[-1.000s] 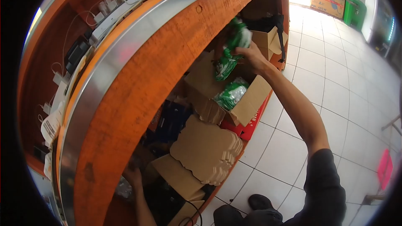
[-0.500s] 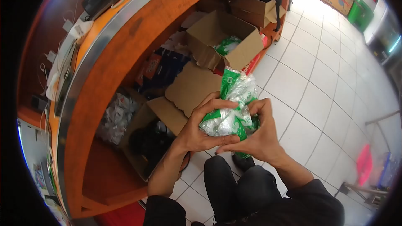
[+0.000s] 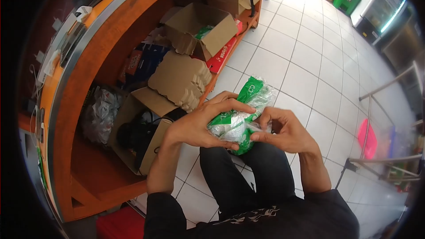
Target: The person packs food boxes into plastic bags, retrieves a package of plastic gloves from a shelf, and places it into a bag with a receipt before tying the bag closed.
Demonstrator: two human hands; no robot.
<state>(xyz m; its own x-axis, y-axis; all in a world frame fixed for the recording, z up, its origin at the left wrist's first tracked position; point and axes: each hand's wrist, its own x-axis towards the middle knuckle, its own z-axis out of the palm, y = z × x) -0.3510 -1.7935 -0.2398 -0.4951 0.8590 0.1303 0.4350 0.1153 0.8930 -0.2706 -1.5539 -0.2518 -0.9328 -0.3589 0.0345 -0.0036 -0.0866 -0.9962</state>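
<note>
Above the knees, both hands — left hand [image 3: 195, 126], right hand [image 3: 285, 130] — grip a green packet [image 3: 239, 115].

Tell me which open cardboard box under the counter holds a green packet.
The middle open brown cardboard box beside the red carton: green plastic shows inside. The nearer box holds dark items; the farthest box shows no green.

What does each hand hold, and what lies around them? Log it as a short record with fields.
left hand: wrapped round a green and clear packet
right hand: pinches the packet's clear plastic
open box: under the counter, second packet inside
flat cardboard: stacked beside the open box
floor: white tiles
</note>
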